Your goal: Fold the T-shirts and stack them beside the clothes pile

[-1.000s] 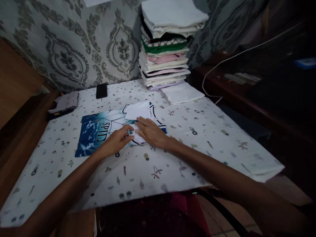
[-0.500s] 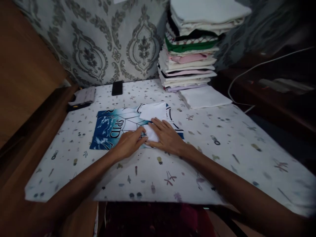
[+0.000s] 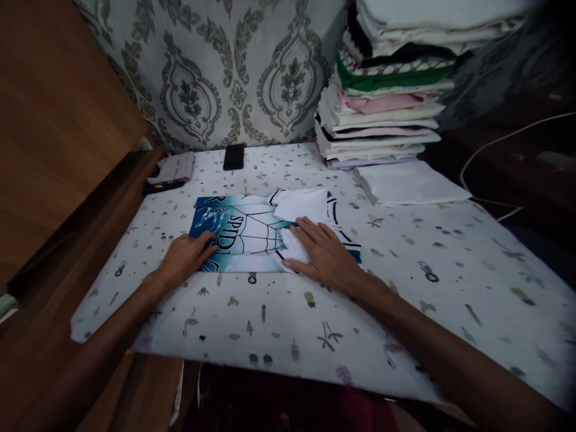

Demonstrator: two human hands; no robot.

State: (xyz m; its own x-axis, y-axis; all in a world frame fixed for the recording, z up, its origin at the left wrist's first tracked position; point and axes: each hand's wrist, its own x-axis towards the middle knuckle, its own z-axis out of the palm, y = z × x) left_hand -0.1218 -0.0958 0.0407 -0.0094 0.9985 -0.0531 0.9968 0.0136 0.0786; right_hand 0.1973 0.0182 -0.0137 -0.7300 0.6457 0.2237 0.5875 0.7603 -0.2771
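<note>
While the head view is looking down on the table (image 3: pixel 270 324), the shirt (image 3: pixel 254 225) is lying flat and folded on the patterned cover, its long axis running from left to right, crosswise to the person's reach. Both hands are touching it from the near side, so neither is standing clearly nearer; each is claiming its own end.

The left hand (image 3: pixel 183 261) is resting on the near part of the blue end, with the fingers curling loosely and a gap showing between their tips; whether any cloth is being nipped under them, I cannot tell. From those fingers, the shirt is stretching away to the right and toward the wall.

The right hand (image 3: pixel 327 255) is lying over the near white sleeve (image 3: pixel 294 244), palm down, its fingers extending flat and its thumb spreading apart toward the near edge. From here, most of the shirt is reaching left, and the striped end is poking out beyond the knuckles.

Past the shirt, a phone (image 3: pixel 233 157) and a clothes stack (image 3: pixel 382 114) are sitting well apart from both hands.
</note>
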